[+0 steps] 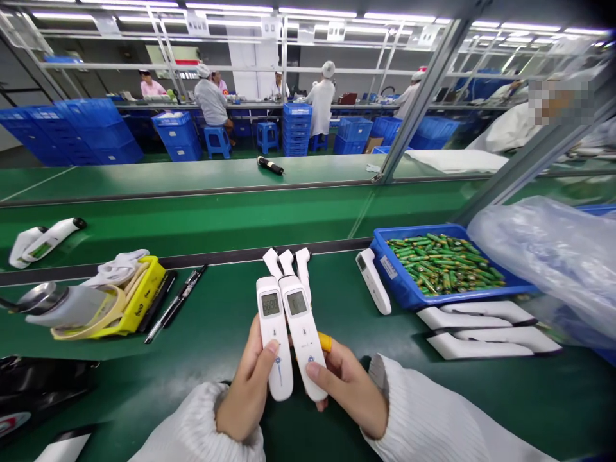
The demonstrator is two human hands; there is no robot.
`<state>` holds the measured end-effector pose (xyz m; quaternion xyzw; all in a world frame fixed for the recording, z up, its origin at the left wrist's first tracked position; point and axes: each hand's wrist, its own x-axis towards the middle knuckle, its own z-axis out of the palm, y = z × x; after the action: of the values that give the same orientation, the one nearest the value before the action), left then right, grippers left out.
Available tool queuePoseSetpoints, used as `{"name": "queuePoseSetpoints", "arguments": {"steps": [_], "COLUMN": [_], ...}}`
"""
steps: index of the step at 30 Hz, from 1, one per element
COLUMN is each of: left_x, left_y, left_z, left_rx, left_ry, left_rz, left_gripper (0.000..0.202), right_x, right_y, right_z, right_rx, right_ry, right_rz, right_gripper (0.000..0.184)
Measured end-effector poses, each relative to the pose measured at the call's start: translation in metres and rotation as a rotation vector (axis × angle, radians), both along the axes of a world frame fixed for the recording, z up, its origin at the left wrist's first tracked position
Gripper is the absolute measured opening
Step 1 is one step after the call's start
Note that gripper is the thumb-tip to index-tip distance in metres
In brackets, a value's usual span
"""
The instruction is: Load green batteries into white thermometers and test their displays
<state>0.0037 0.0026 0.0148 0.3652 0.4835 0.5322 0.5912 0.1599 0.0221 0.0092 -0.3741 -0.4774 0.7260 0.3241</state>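
Note:
Side by side over the green table, two white infrared thermometers are held with their screens facing me. My left hand (255, 378) is closed around the left thermometer (275, 359), its thumb on the front near the buttons. The other thermometer (304, 350) is in my right hand (344, 382), its thumb pressed low on the front; a yellow cover sits on one finger. Dark segments show on the left screen, fainter marks on the right one. Just behind their tops lie several white thermometers (287, 262), partly hidden.
A blue bin (399, 292) of green batteries (445, 263) stands right, beside a single thermometer (373, 281) and several white thermometers (481, 317). Left are a yellow tray (144, 298), pens (176, 305) and a bottle (67, 308). Beyond runs a green conveyor belt (216, 221); co-workers sit farther back.

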Motion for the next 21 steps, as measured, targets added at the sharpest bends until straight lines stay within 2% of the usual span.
{"name": "queuePoseSetpoints", "arguments": {"steps": [8, 14, 18, 21], "left_x": [-0.0008, 0.0043, 0.003, -0.003], "left_y": [0.0001, -0.0002, -0.0027, -0.0032], "left_z": [-0.0016, 0.0024, 0.0034, -0.0038], "left_rx": [-0.013, -0.018, 0.009, 0.108], "left_ry": [-0.013, -0.043, -0.032, 0.166], "left_rz": [0.023, 0.039, -0.069, -0.161], "left_gripper": [0.062, 0.064, 0.07, 0.066], "right_x": [0.0008, 0.0016, -0.0002, -0.0029], "right_y": [-0.0018, 0.0011, 0.0025, 0.0009], "right_z": [-0.0043, 0.0022, 0.0047, 0.0008], "right_rx": [0.018, -0.019, -0.102, -0.145], "right_ry": [0.027, 0.196, 0.363, 0.399], "right_rz": [-0.006, -0.003, 0.086, 0.118], "right_gripper": [0.051, 0.036, 0.034, 0.04]}}
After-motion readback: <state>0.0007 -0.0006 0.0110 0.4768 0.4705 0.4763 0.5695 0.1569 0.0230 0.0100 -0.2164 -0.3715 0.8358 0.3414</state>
